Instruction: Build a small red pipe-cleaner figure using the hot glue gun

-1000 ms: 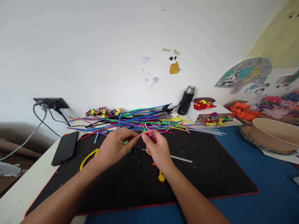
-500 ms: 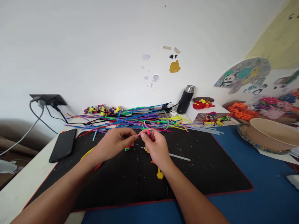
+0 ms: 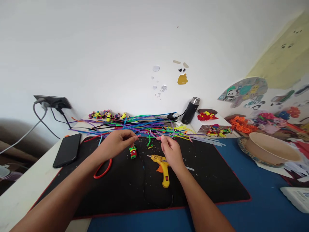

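Note:
My left hand (image 3: 118,143), at the centre left, has thumb and forefinger pinched on a small pink piece (image 3: 138,136). My right hand (image 3: 171,151) is closed, with another bit of pink (image 3: 158,138) at its fingertips. A gap separates the two hands. Between them and lower on the black mat (image 3: 116,193) stands a small red and green figure (image 3: 133,152) with an eye. A yellow glue gun (image 3: 164,170) lies just below my right hand, its nozzle pointing left. Under my left forearm, a red loop (image 3: 103,175) shows in part.
Many coloured pipe cleaners (image 3: 145,124) lie along the wall. A black phone (image 3: 67,150) is at the left. Behind, a black bottle (image 3: 190,111) stands beside a white box (image 3: 200,124). A round bowl (image 3: 272,148) sits at the right.
My hands have moved apart from where they nearly touched. The small figure and the glue gun now show much more. The red and pink item in my right hand is now mostly out of sight.

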Demonstrator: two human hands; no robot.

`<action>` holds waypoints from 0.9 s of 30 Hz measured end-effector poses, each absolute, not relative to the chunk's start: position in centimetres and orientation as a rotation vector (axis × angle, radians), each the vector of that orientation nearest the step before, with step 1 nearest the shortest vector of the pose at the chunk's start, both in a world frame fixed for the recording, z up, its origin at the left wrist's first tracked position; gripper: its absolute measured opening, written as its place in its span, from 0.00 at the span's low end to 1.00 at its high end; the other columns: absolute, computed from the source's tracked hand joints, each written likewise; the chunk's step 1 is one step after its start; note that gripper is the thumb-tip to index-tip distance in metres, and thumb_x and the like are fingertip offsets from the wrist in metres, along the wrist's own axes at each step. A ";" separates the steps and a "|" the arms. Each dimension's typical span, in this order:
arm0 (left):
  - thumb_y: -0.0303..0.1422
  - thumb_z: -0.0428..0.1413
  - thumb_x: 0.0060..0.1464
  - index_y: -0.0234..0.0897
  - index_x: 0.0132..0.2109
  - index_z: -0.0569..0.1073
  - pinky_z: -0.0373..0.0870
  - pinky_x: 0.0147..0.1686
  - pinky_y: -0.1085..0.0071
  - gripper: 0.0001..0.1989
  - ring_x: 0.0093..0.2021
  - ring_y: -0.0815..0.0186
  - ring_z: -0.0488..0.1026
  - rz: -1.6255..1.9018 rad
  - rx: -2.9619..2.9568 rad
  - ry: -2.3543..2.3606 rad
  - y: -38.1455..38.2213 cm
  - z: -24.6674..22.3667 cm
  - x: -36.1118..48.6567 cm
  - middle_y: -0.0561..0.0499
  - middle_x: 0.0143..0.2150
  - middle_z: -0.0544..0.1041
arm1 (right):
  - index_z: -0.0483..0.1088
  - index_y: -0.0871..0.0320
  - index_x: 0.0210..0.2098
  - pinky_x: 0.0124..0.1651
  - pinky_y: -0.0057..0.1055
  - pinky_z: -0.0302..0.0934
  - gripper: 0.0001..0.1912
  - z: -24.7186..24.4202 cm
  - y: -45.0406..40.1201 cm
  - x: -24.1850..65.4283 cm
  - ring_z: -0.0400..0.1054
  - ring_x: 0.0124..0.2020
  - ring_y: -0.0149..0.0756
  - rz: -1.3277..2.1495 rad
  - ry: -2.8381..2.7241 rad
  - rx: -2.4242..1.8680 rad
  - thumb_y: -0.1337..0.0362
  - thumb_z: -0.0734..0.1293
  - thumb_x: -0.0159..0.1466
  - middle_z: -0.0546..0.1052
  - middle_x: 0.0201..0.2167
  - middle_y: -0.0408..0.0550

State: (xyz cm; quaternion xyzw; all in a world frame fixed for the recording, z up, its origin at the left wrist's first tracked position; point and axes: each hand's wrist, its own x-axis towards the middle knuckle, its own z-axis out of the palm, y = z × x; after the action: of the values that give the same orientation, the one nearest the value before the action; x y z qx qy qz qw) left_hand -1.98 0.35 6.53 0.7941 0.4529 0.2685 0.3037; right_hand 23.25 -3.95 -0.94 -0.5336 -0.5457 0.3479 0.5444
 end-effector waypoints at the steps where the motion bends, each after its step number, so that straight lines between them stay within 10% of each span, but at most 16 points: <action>1: 0.57 0.55 0.62 0.39 0.31 0.79 0.63 0.29 0.71 0.26 0.28 0.64 0.71 0.702 2.100 1.201 0.5 6.5 -2.2 0.52 0.27 0.79 | 0.82 0.56 0.42 0.29 0.30 0.53 0.28 -1.1 -3.9 23.6 0.61 0.23 0.35 0.764 -1.360 -1.332 0.40 0.63 0.73 0.68 0.21 0.40; 9: 0.54 0.56 0.62 0.40 0.29 0.77 0.62 0.29 0.71 0.24 0.29 0.64 0.71 0.737 2.038 1.165 0.7 6.5 -2.8 0.52 0.27 0.78 | 0.84 0.53 0.48 0.46 0.35 0.65 0.15 0.2 -3.7 26.3 0.79 0.43 0.43 0.457 -1.912 -1.643 0.54 0.68 0.72 0.86 0.45 0.50; 27: 0.57 0.52 0.59 0.40 0.32 0.75 0.63 0.30 0.70 0.25 0.29 0.62 0.72 0.483 1.990 1.454 -1.4 5.7 -10.6 0.52 0.28 0.79 | 0.84 0.53 0.44 0.43 0.31 0.64 0.07 2.8 -6.7 16.4 0.78 0.37 0.37 0.560 -2.222 -1.305 0.59 0.74 0.70 0.85 0.38 0.47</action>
State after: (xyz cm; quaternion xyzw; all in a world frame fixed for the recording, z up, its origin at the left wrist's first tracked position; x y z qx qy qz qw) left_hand -10.65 -1.40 5.70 0.7534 0.5504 0.1830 0.3097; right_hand 16.38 -6.73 2.82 -0.4792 -0.8160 0.2056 0.2495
